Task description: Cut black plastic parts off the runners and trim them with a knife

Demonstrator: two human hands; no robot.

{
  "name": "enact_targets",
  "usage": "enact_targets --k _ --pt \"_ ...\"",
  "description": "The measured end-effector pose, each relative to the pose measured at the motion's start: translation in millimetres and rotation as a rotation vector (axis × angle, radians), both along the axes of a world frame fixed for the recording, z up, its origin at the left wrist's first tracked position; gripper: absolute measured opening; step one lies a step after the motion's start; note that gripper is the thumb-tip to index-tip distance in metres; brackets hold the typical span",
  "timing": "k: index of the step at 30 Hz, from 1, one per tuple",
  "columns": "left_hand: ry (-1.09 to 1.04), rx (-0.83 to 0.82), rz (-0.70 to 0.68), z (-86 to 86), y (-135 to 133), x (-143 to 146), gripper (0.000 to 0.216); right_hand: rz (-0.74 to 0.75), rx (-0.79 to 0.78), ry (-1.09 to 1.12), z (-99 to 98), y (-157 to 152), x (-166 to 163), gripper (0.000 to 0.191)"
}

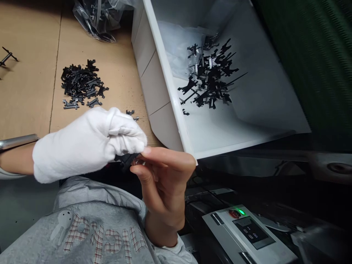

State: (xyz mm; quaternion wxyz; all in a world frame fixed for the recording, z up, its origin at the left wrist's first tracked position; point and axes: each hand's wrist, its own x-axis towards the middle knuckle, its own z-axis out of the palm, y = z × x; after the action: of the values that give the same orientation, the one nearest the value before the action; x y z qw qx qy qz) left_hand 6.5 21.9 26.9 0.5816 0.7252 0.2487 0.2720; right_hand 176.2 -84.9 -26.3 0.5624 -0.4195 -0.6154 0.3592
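In a white glove, my left hand [93,141] is closed round a small black plastic part [126,160], most of it hidden under the fingers. My bare right hand [167,179] pinches the right end of the same part between thumb and forefinger. Both hands meet just above the table's near edge, in front of my body. Beyond the left hand, a pile of similar black parts [81,82] lies on the brown tabletop [33,88]. A couple of loose black pieces [130,112] rest close to the gloved fingers.
A white bin [209,148] to the right holds a heap of black parts [211,73] and clear plastic film [173,47]. A plastic bag [100,18] stands at the back. Below right is a control box [247,234] with a screen and green light.
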Motion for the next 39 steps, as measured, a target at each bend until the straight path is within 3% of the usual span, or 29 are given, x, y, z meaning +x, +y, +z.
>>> enact_targets --k 5,9,15,26,32,39 --pt "0.041 0.036 0.031 0.7 1 -1 0.035 0.001 0.033 -0.056 -3.8 4 0 0.056" --pt "0.077 -0.027 0.049 -2.2 0 -2 0.031 0.005 0.091 -0.082 -9.3 10 0 0.048" --pt "0.102 -0.032 0.053 -6.7 0 3 0.033 0.030 0.106 -0.043 -9.4 10 3 0.051" --pt "0.057 -0.139 0.068 3.0 -1 4 0.025 0.023 0.123 -0.069 -8.3 11 4 0.045" --pt "0.037 -0.186 0.046 1.9 -1 7 0.024 0.042 0.112 -0.065 -6.3 11 3 0.051" --pt "0.031 -0.123 0.087 4.4 0 6 0.025 0.017 0.070 -0.053 -4.4 8 3 0.050"
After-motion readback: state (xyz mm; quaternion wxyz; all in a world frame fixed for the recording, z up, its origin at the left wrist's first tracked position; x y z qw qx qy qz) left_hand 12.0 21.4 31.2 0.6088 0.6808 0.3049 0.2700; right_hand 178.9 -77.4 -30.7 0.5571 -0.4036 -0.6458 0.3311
